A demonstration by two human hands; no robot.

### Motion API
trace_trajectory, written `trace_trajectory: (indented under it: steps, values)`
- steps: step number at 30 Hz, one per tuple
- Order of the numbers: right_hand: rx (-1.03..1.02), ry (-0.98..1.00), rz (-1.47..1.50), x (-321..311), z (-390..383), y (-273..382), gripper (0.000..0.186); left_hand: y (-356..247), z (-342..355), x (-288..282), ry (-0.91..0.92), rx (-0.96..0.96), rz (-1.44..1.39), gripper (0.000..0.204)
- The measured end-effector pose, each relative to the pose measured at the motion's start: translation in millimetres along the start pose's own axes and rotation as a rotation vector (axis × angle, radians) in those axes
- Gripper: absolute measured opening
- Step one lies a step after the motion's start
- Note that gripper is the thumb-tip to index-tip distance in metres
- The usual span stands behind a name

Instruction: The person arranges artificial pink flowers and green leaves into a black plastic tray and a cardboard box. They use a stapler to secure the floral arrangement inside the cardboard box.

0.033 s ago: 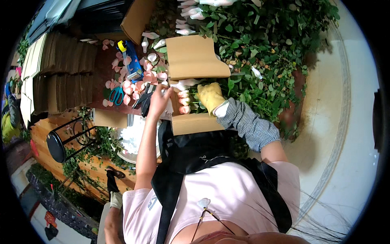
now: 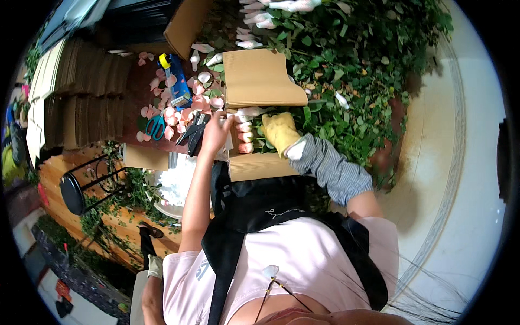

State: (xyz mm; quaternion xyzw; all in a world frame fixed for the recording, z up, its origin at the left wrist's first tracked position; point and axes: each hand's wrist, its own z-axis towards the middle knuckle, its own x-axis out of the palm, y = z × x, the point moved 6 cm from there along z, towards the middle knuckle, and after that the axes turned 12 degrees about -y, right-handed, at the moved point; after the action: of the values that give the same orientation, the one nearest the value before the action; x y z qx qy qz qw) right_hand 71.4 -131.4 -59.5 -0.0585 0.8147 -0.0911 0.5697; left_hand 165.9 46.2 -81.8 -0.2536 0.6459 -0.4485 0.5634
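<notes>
A sheet of corrugated cardboard [image 2: 264,166] lies before me, its far flap [image 2: 257,76] curled over. Between the two parts sits a row of pink-and-white rose heads [image 2: 245,137], with white-sleeved rose buds [image 2: 251,111] just beyond. At the row's left end is my bare left hand [image 2: 215,133], fingers drawn together at the cardboard's edge; what they pinch is hidden. My right hand [image 2: 280,133], in a yellow glove and checked oversleeve, curls round the rose stems to the right of the heads. Leafy green stems [image 2: 319,122] run out past the glove.
Left of the cardboard lie a black stapler-like tool [image 2: 194,134], teal scissors [image 2: 155,128], a blue tape dispenser [image 2: 176,81] and loose petals [image 2: 172,116]. Stacked cardboard [image 2: 81,70] stands farther left. A leafy heap [image 2: 352,49] fills the far right. A black stool [image 2: 72,193] is lower left.
My left hand has shifted slightly right, toward the rose heads. The gloved right hand stays at the stems with barely any movement.
</notes>
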Motion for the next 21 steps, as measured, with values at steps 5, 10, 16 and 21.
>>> trace_trajectory:
  steps: [5, 10, 16, 21]
  values:
    - [-0.124, -0.195, 0.106, -72, -6, 15, 0.028, -16, -3, 8, 0.022, -0.117, 0.159, 0.026]
    - [0.07, -0.211, 0.136, -20, 18, 1, 0.017, -18, -10, 8, -0.005, -0.08, 0.001, 0.026]
    - [0.122, -0.293, 0.143, 2, 27, -5, 0.018, 33, -31, -37, -0.368, -0.451, -0.408, 0.017]
    - [0.05, -0.291, 0.325, -9, 19, -12, 0.019, 18, -19, -50, 0.038, -0.326, -0.281, 0.025]
